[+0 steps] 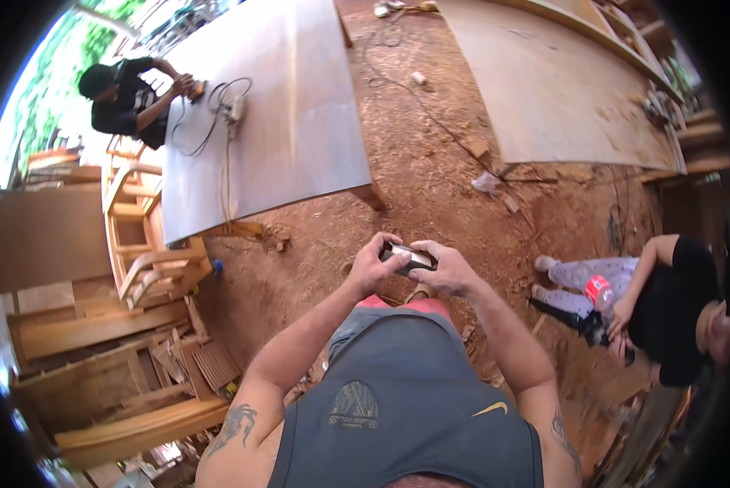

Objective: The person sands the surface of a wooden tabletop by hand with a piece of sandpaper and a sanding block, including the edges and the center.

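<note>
Both of my hands hold a small dark phone (419, 259) with a pale, bright face, level in front of my waist. My left hand (371, 267) grips its left end, with the thumb lying over the face. On the other end, my right hand (451, 270) has its fingers wrapped round the edge and its thumb pressed near the front. What the face displays is too small and washed out to read.
A large grey-brown panel table (300, 106) stands ahead left, where a person (125, 98) works a hand-held block near a cable. Another wide board (560, 89) lies ahead right. A seated person (666, 309) holds a bottle (599, 291) at right. Wooden chair frames (129, 220) stand left.
</note>
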{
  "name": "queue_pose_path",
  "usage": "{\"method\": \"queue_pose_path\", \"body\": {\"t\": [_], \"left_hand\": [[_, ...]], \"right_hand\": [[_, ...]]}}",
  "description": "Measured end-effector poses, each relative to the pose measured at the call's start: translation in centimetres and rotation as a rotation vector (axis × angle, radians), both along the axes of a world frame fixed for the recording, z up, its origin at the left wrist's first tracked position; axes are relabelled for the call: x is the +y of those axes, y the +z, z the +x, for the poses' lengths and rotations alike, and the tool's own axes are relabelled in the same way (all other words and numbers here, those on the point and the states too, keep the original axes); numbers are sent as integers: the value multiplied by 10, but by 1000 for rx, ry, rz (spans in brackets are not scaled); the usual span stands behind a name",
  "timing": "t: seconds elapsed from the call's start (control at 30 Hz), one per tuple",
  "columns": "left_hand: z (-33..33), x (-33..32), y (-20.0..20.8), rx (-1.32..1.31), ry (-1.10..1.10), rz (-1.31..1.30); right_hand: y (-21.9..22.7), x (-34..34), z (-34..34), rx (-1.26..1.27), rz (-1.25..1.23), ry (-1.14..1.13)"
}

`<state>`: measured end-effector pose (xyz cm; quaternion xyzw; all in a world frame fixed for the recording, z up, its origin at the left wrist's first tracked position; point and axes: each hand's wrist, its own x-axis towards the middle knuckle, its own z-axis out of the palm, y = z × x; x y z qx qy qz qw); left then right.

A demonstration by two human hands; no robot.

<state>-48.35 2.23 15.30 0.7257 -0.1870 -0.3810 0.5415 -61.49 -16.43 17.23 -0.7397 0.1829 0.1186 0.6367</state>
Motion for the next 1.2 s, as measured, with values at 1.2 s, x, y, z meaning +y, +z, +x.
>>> {"method": "queue_pose_path", "body": {"t": [1.2], "left_hand": [[234, 111, -64, -917, -340, 116]], "right_hand": [[-95, 120, 240, -488, -780, 86]]}}
